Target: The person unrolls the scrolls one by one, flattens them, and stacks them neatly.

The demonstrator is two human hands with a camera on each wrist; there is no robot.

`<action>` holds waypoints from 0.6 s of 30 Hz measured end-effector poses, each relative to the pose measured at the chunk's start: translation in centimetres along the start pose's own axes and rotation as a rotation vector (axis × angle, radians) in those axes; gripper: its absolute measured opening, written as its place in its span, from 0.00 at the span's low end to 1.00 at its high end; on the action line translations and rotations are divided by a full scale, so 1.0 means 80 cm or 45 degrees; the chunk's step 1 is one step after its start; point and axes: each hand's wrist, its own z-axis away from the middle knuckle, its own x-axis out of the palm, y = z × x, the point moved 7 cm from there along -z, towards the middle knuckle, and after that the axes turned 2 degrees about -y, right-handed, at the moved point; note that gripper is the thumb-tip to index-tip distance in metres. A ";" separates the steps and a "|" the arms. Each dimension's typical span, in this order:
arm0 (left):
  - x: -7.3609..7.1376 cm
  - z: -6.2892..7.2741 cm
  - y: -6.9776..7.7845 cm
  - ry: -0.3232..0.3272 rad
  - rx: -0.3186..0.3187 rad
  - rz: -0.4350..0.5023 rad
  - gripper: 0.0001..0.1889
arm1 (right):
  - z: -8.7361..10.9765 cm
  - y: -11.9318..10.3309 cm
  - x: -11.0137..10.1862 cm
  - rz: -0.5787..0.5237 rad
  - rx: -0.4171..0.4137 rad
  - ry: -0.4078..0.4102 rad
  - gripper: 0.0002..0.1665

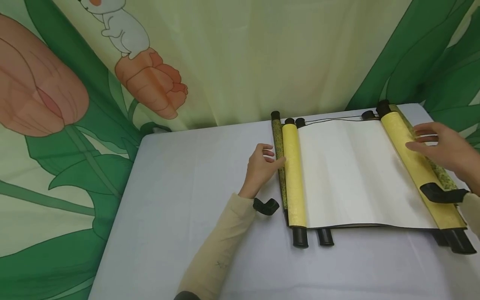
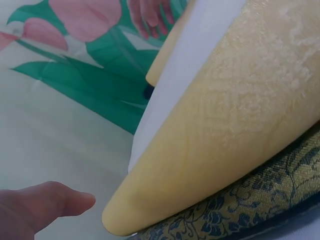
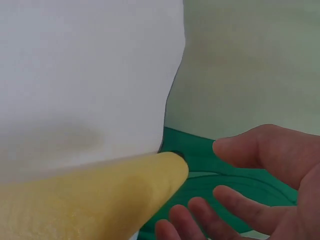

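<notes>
A hanging scroll lies partly unrolled, its blank white sheet (image 1: pixel 360 175) between two yellow-backed rolls. Beside the left roll (image 1: pixel 294 179) is my left hand (image 1: pixel 262 168), fingers loosely bent and thumb overlapping the roll's edge in the head view. The left wrist view has that thumb (image 2: pixel 60 202) just off the end of the yellow roll. My right hand (image 1: pixel 444 146) hovers at the right roll (image 1: pixel 416 166), fingers relaxed and parted. In the right wrist view its thumb and fingertips are apart from the yellow roll (image 3: pixel 100 200). Neither hand holds anything.
Patterned dark brocade (image 1: pixel 279 162) runs along the outer left side, with more green-gold brocade (image 1: pixel 444 177) at the right. Black rod knobs (image 1: pixel 300 237) stick out past the rolls. A thin cord (image 1: pixel 333 119) crosses the far edge. Behind the white-covered table (image 1: pixel 180 200) hangs a printed curtain (image 1: pixel 262 62).
</notes>
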 end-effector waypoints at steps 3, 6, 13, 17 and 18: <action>-0.006 0.002 0.001 0.004 0.007 -0.023 0.27 | 0.027 -0.042 -0.004 -0.012 -0.007 0.008 0.45; -0.018 0.005 0.002 0.016 0.023 -0.034 0.27 | 0.044 -0.077 -0.004 -0.023 -0.047 0.006 0.44; -0.047 0.021 0.003 -0.015 -0.001 -0.034 0.25 | 0.051 -0.098 0.002 0.056 -0.160 0.024 0.38; -0.065 0.030 0.004 -0.015 0.015 -0.053 0.25 | 0.068 -0.132 0.004 0.041 -0.249 0.034 0.35; -0.070 0.032 0.006 -0.009 0.030 -0.066 0.25 | 0.074 -0.141 0.005 0.040 -0.273 0.045 0.35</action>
